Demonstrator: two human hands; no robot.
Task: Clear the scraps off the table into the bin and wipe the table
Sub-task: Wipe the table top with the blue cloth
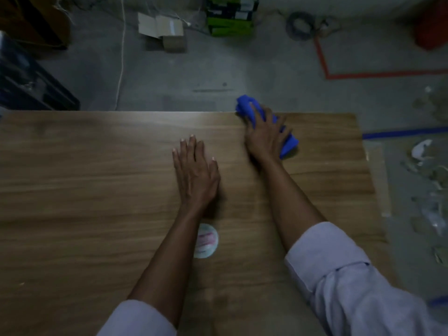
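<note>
The soft, light cloth (245, 105), bunched at 1 o'clock on the surface (84, 166), is pressed from above by the spread right hand (266, 135); the left hand (196, 172) rests flat, holding nothing.

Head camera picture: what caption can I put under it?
Right hand presses a blue cloth on the wooden table's far edge; left hand rests flat.

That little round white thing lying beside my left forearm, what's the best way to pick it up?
Pinch the round white disc across its rim, coming down from above on its right side. It lies flat on the table, printed face up, with no handle, and the left forearm covers its left edge. Its thickness cannot be told.
</note>
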